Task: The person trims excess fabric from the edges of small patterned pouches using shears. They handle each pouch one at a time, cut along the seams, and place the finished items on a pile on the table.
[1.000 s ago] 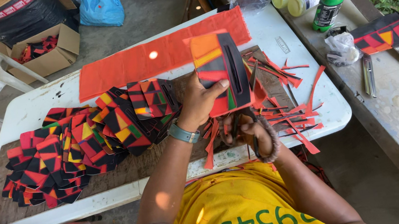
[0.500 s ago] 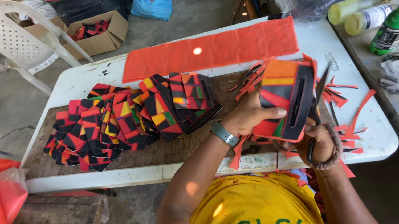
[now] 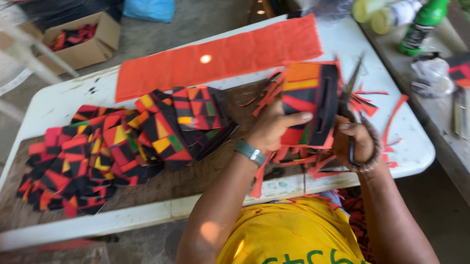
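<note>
Patchwork piece (image 3: 313, 103) lifted higher; left hand (image 3: 273, 129) grips it, right hand (image 3: 354, 140) apparently clutching scissors (image 3: 350, 90); cardboard box (image 3: 81, 42) holds scraps.

A white plastic table (image 3: 82, 91) carries the work. A long orange-red cloth strip (image 3: 216, 58) lies flat along its far edge, reaching nearly to the far right corner. A brown wooden board (image 3: 149, 188) rests along the near edge, from the left end to past the middle. On the board, a heap of patchwork pieces (image 3: 122, 144) in black, red, orange and yellow spreads from the left end toward the centre, the pieces overlapping one another. Thin red trimmings (image 3: 389, 119) lie scattered on the right end of the table, some hanging over the near edge.
</note>
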